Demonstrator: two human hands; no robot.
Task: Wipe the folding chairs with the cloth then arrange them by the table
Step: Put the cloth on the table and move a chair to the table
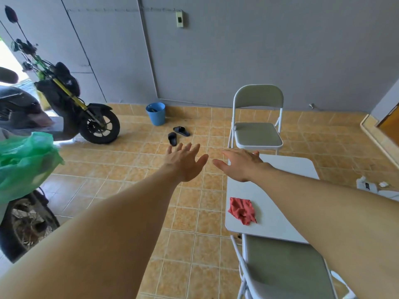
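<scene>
Reaching forward at centre frame with left hand (185, 162) and right hand (239, 165), both splayed flat, gripping nothing, the right over the far left corner of the white table (278, 186). At lower right, near the table's left edge, crumpled red cloth (243, 210). Beyond the far edge, far chair (258, 117) unfolded; at the near edge, near chair (287, 266). Left of the table, open tiled floor (121, 169) up to the motorbike (71, 100)

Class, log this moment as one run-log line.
left hand open, empty | right hand open, over table edge | red cloth lying on table, untouched | far chair, near chair unfolded at table ends
</scene>
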